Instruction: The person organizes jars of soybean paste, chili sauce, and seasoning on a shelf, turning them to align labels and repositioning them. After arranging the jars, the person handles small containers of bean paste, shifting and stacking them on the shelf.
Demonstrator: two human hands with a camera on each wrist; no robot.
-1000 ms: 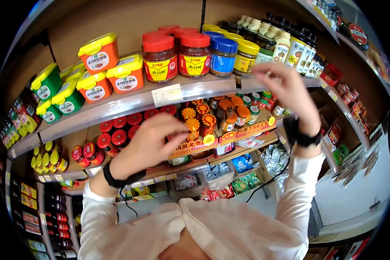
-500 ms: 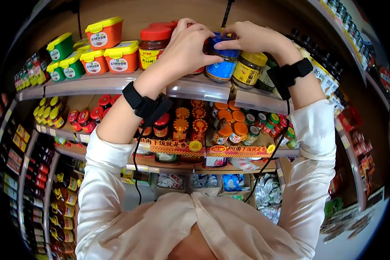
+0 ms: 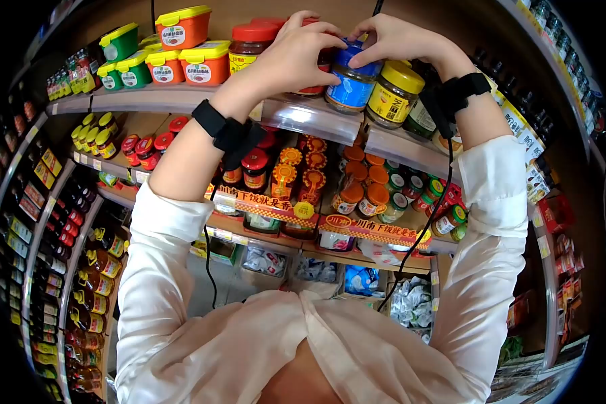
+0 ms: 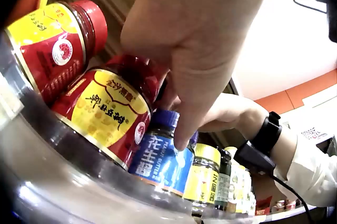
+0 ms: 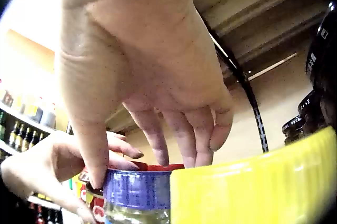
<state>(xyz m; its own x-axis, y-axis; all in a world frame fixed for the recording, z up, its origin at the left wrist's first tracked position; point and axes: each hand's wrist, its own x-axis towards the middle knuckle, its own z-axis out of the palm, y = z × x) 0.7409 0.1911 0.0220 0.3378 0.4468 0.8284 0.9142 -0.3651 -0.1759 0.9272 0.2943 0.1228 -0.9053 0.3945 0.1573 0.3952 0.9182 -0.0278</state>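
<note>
Differs from the frame 1.0 s ago in the position of both hands, now brought from in front of the shelves to the blue-lidded jar [image 3: 350, 93]. In the head view, places the jar on the upper shelf [image 3: 303, 120], between red-lidded jars [image 3: 250, 48] and a yellow-lidded jar [image 3: 392, 97]. Shows the left hand [image 3: 293, 60] curled round the jar from its left side, and the right hand [image 3: 407, 42] bent over the blue lid [image 3: 360, 59], with its thumb against the rim. Adds, in the left wrist view only, a legible "PEANUT BUTTER" on the blue label [image 4: 163, 161], with the left thumb pressed there, and 2 red-lidded jars in full to its left. Reveals, in the right wrist view, clear glass below the lid and right-hand fingers reaching down behind it; leaves their exact contact hidden.
</note>
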